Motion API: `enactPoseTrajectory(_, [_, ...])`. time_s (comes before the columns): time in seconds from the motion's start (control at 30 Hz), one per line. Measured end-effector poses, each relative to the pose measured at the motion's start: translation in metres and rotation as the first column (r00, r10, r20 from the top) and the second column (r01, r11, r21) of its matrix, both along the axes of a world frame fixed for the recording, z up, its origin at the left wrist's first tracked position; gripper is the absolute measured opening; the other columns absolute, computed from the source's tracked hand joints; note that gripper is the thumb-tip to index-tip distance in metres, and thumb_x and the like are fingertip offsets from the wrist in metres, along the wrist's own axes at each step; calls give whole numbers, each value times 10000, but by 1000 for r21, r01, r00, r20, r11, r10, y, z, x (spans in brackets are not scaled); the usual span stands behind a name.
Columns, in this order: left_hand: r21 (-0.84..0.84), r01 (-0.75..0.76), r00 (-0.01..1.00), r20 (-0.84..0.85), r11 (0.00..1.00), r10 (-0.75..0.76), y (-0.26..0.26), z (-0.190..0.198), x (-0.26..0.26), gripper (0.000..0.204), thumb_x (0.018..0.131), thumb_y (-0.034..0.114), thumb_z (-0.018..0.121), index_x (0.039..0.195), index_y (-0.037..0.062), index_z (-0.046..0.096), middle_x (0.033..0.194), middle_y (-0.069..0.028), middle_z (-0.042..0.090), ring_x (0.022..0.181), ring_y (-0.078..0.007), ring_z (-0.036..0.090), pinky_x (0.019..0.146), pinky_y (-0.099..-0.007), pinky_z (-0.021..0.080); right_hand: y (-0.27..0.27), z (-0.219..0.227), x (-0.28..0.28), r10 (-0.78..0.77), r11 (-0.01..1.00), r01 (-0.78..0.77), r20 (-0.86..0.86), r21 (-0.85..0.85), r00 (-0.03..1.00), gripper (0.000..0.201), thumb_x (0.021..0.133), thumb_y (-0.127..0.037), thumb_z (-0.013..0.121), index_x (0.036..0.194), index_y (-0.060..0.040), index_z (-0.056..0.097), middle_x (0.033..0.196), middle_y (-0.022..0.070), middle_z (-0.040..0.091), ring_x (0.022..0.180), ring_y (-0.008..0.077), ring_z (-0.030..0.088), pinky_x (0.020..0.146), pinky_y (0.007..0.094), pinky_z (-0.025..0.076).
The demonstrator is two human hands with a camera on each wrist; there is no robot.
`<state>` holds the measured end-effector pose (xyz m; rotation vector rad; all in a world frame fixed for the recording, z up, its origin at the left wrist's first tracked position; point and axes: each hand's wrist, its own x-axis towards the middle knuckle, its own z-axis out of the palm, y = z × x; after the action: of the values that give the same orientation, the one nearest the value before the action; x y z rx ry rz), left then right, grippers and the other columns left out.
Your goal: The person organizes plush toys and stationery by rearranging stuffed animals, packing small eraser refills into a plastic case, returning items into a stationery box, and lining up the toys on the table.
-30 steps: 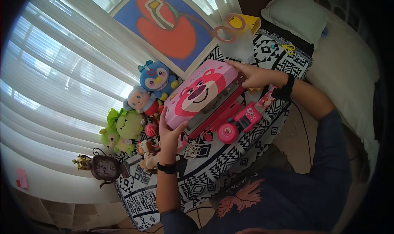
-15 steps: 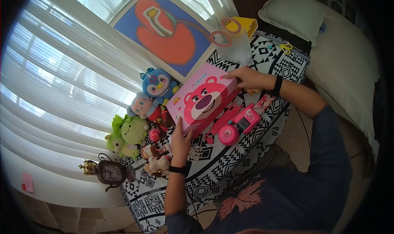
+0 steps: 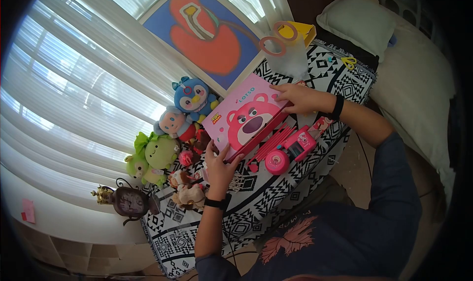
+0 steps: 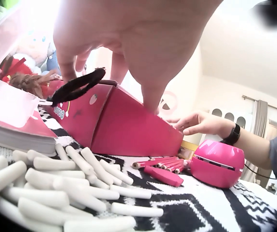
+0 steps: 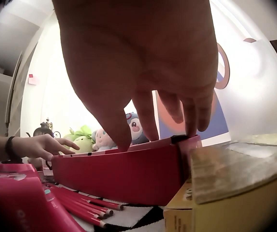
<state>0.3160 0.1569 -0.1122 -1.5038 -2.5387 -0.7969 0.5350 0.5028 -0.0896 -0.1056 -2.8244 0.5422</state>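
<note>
A pink Lotso gift box (image 3: pixel 246 116) with a bear face on its lid lies on the patterned cloth, lid down over the base. At its left end is my left hand (image 3: pixel 220 170), its fingers spread on the lid's edge and the thumb at the front edge. My right hand (image 3: pixel 304 98) rests on the opposite end, fingers extended over the lid. From the right wrist view, the right thumb touches the front top edge and the other fingers reach over the far corner. A black hair-tie-like loop (image 4: pixel 78 87) shows near the left fingers.
Pink pencils (image 3: pixel 270 144), a round pink case (image 3: pixel 277 161) and a pink toy-like device (image 3: pixel 301 143) lie in front of the box. White sticks (image 4: pixel 75 183) are piled near the left hand. Plush toys (image 3: pixel 162 150) and a clock (image 3: pixel 130 202) stand left; yellow scissors (image 3: pixel 349 62) lie far right.
One second ago the lid was tilted above the box with its grey inside showing. Both hands have lowered it, and it now sits flat over the base.
</note>
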Motion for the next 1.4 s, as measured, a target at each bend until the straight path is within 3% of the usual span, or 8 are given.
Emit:
enactPoseTrajectory(0.1, [51,98,959,-272,994,-80,0,2,4,788,864,442,887,1505,67,623,1606,-297,436,1452,-481,470,1182,-522,425,-17,0,-5,96,983,-85,-65,162,993,682,924,-265,775,1503,24,560,1656,282,421,1537,415,415,1255,443,378])
enactPoseTrajectory(0.17, [-234,193,959,-159,953,-233,4,-4,5,896,918,493,818,1616,51,473,1723,-284,294,1593,-492,281,1274,-543,308,-26,-8,-5,140,958,-125,-41,259,989,756,954,-336,752,1542,57,487,1665,298,395,1572,410,359,1273,445,346])
enactPoseTrajectory(0.3, [-228,226,970,-34,947,-239,3,-8,17,988,979,518,737,1676,-23,291,1748,-284,241,1633,-486,174,1293,-527,275,-29,-22,-6,78,973,-115,183,201,980,802,1053,-506,606,1560,86,418,1662,324,381,1559,443,372,1281,455,331])
enactPoseTrajectory(0.53, [-198,231,971,104,953,-214,-1,-2,17,861,1028,507,685,1631,-34,396,1738,-288,272,1637,-466,181,1302,-517,260,-44,14,-5,46,991,-79,282,106,958,747,1058,-496,614,1529,74,504,1647,295,432,1545,394,424,1267,440,359])
enactPoseTrajectory(0.9, [332,164,852,428,929,-303,-66,25,63,291,1024,175,723,1240,-19,745,1353,-184,716,1260,-325,686,1069,-399,524,-53,29,-8,-57,998,47,201,53,978,518,1052,-321,660,1418,45,631,1554,273,558,1414,408,567,1178,449,461])
enactPoseTrajectory(1.07, [411,88,807,504,907,-307,-105,31,83,194,1008,86,713,1161,-18,771,1204,-158,783,1145,-289,745,1011,-373,550,-62,106,-75,-106,994,90,718,60,688,545,1017,-317,703,1421,41,628,1478,263,628,1292,404,658,1097,449,522])
enactPoseTrajectory(1.17, [441,-2,807,531,897,-259,-123,32,89,157,1004,88,728,1106,-25,767,1140,-153,787,1078,-295,753,949,-379,566,-32,77,-135,174,985,-166,261,-52,949,622,987,-342,738,1466,28,593,1504,256,612,1328,388,637,1119,440,504])
enactPoseTrajectory(1.4, [295,-15,823,546,956,-155,-170,51,74,124,992,41,735,1096,-15,773,1078,-124,786,869,-192,751,698,-271,567,-67,76,-320,288,928,-324,-195,-185,938,838,921,-314,794,1612,-6,434,1719,295,312,1553,421,398,1245,454,382])
